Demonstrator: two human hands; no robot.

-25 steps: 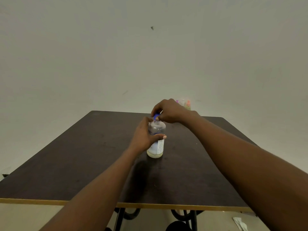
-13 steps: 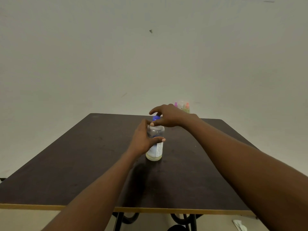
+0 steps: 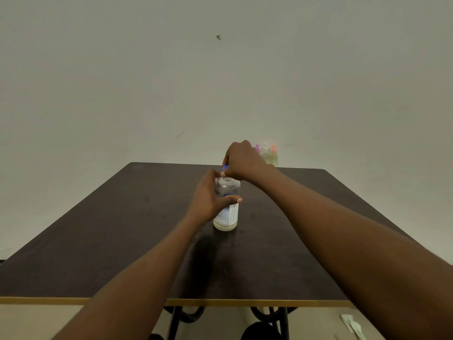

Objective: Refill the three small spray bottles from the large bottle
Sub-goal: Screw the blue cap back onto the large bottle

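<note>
Liquid, pale yellow, fills only the bottom of the large bottle (image 3: pixel 230 217), which stands upright near the middle of the table (image 3: pixel 117 231). The left grip (image 3: pixel 210 200) is wrapped round the bottle's body, thumb lying across the front above the white label. The right grip (image 3: pixel 241 163) is curled over the top and pinches the blue cap (image 3: pixel 224 167); whether the cap sits on the neck or just off it cannot be told. Three small spray bottles (image 3: pixel 267 155) stand close together at the far edge of the table, behind the right grip, with pink, clear and orange tops. The table is dark brown and matte, with a pale edge strip (image 3: pixel 220 302) along its near side and black curved legs (image 3: pixel 269 315) below. A plain grey-white wall (image 3: pixel 147 82) rises behind, bearing a small dark mark (image 3: pixel 218 37). A white scrap (image 3: pixel 353 325) lies on the floor at lower right.
</note>
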